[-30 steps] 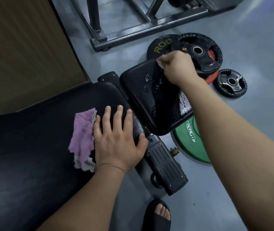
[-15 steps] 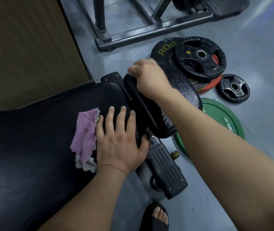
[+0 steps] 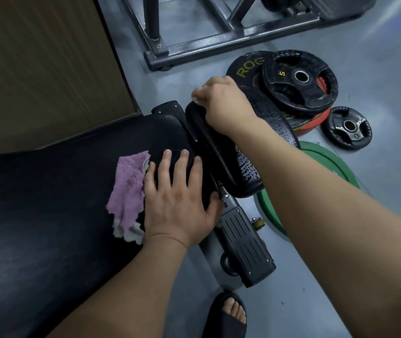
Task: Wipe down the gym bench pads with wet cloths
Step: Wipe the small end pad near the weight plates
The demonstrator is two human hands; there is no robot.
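Observation:
The long black bench pad (image 3: 48,203) fills the lower left. My left hand (image 3: 177,193) lies flat on its end with straight fingers, and a purple cloth (image 3: 128,191) lies on the pad beside that hand. The small black seat pad (image 3: 221,152) is tipped up on edge, with its wet textured underside (image 3: 275,123) facing right. My right hand (image 3: 223,103) is curled at the pad's far upper edge, gripping a pale cloth (image 3: 197,100) of which only a corner shows.
Black weight plates (image 3: 299,81), a smaller black plate (image 3: 348,128) and a green plate (image 3: 326,164) lie on the grey floor at the right. A steel rack base (image 3: 219,42) stands behind. The bench's black frame foot (image 3: 245,247) and my sandalled foot (image 3: 228,315) are below.
The seat pad has tipped from lying flat to standing on edge. My right hand has slid left along its far edge with the cloth. My left hand stays on the long pad.

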